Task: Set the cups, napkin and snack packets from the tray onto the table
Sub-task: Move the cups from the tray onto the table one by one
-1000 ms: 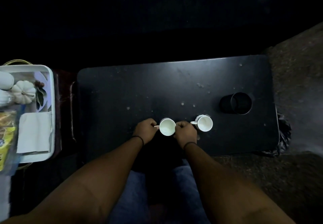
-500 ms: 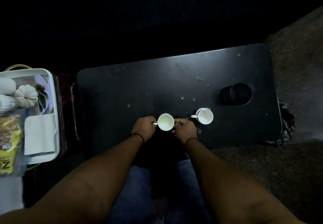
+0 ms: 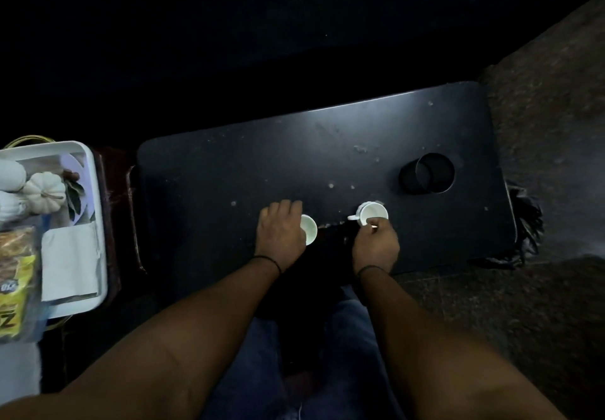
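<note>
Two small white cups stand near the front edge of the black table. My left hand covers the left side of the left cup and grips it. My right hand touches the near rim of the right cup, fingers pinched on it; its handle points left. At the far left a white tray holds a folded white napkin. Yellow snack packets lie at the tray's left, partly cut off by the frame.
A black cylindrical holder stands at the table's right rear. White decorative pumpkins and leaves sit at the tray's far end. A black plastic bag hangs off the table's right edge. Stone floor lies to the right.
My right hand left the left cup and moved right onto the right cup's rim. My left hand slid over the left cup. The view shifted slightly.
</note>
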